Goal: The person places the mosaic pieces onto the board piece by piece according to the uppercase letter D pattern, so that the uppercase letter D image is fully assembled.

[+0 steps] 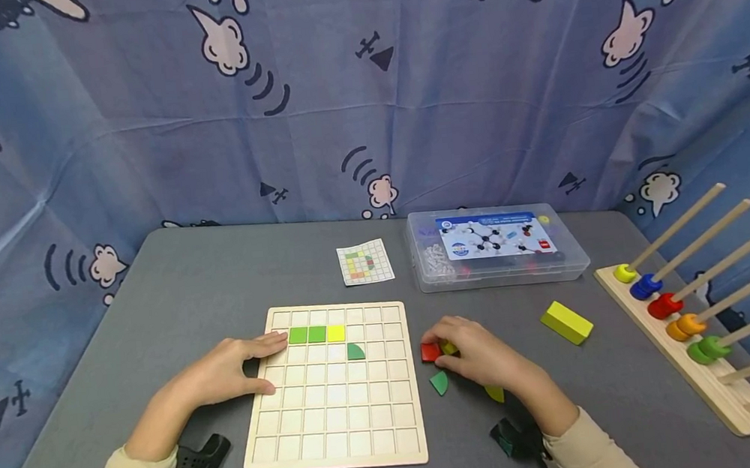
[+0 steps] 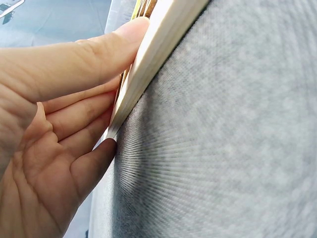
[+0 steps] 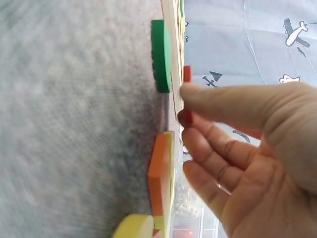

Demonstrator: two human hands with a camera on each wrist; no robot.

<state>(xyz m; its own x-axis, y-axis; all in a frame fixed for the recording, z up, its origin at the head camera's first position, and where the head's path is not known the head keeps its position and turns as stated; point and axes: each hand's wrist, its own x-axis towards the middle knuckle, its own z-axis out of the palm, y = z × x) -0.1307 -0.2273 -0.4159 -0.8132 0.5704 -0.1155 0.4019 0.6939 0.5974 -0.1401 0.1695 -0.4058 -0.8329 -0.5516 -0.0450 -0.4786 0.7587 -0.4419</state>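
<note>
A pale wooden grid board [image 1: 336, 462] lies on the table. Its upper rows hold two green square tiles [image 1: 307, 335], a yellow square tile [image 1: 336, 333] and a green quarter-round tile [image 1: 355, 351]. My left hand [image 1: 228, 370] rests on the board's left edge, fingers and thumb extended over the rim. Right of the board, my right hand [image 1: 470, 349] pinches a red square tile [image 3: 187, 74] between thumb and fingertips. Near that hand lie a loose green quarter-round tile [image 1: 439, 384], an orange tile [image 3: 159, 173] and a yellow rounded tile [image 1: 495, 393], partly hidden by the wrist.
Behind the board lies a paper card [image 1: 365, 263] printed with a coloured grid. A clear plastic case [image 1: 501, 271] stands to its right. A yellow block [image 1: 567, 322] sits beyond my right hand, and a wooden peg rack [image 1: 692, 354] with coloured rings is at the right edge.
</note>
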